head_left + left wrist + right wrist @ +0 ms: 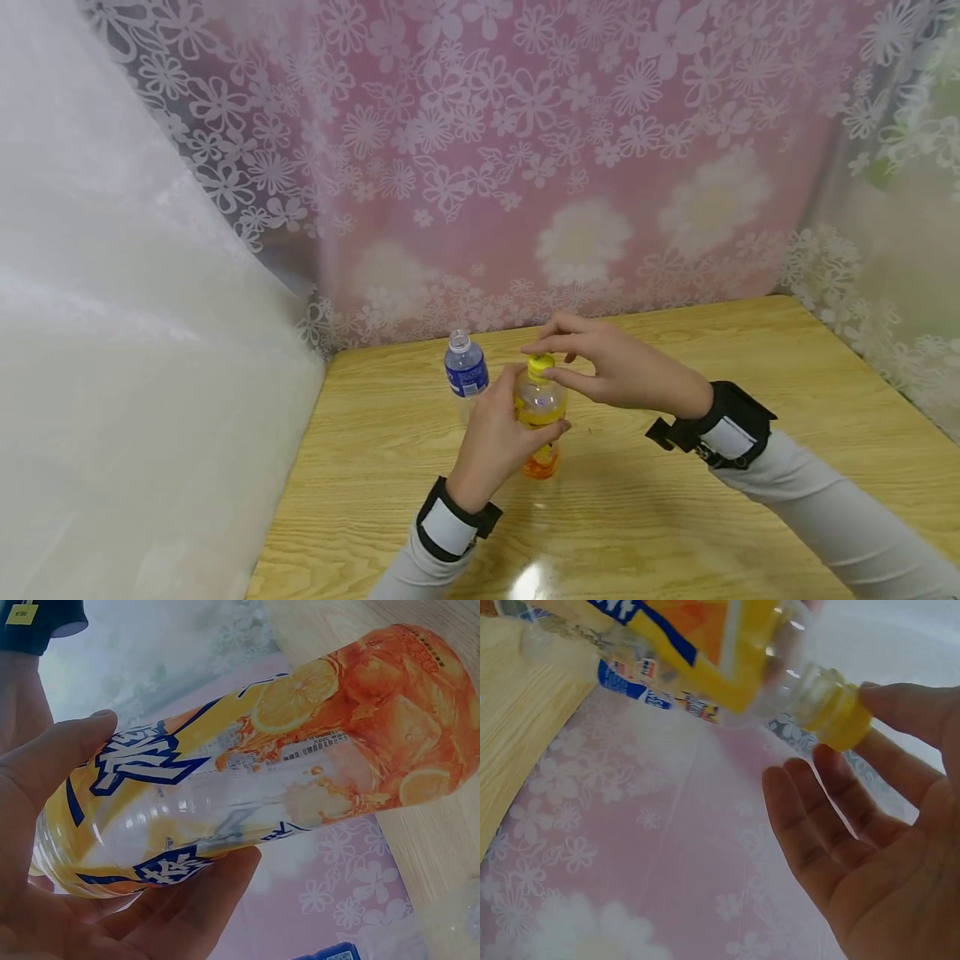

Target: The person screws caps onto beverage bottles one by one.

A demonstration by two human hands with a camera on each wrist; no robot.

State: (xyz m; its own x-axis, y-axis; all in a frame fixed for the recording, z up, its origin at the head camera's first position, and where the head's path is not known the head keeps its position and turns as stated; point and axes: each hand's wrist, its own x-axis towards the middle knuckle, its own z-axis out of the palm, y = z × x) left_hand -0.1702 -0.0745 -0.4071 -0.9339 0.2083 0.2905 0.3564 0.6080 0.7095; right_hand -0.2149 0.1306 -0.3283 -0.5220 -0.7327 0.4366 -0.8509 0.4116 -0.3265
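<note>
A clear plastic drink bottle [542, 406] with a yellow and orange label stands roughly upright in front of me in the head view. Lemon slices and ice cubes are printed on the label [300, 697]. My left hand [497, 433] grips the bottle round its upper body, thumb on one side and fingers on the other. At the top, my right hand [611, 362] pinches the yellow cap [845, 720] between thumb and forefinger. Its other fingers [784, 802] are spread away from the cap. The cap sits on the bottle's neck.
Just behind and left of the left hand stands a second clear bottle [465, 367] with a blue label and an uncapped mouth. The wooden table [360, 467] meets a pink flowered curtain [480, 208] at the back. A white sheet [135, 333] hangs along the left.
</note>
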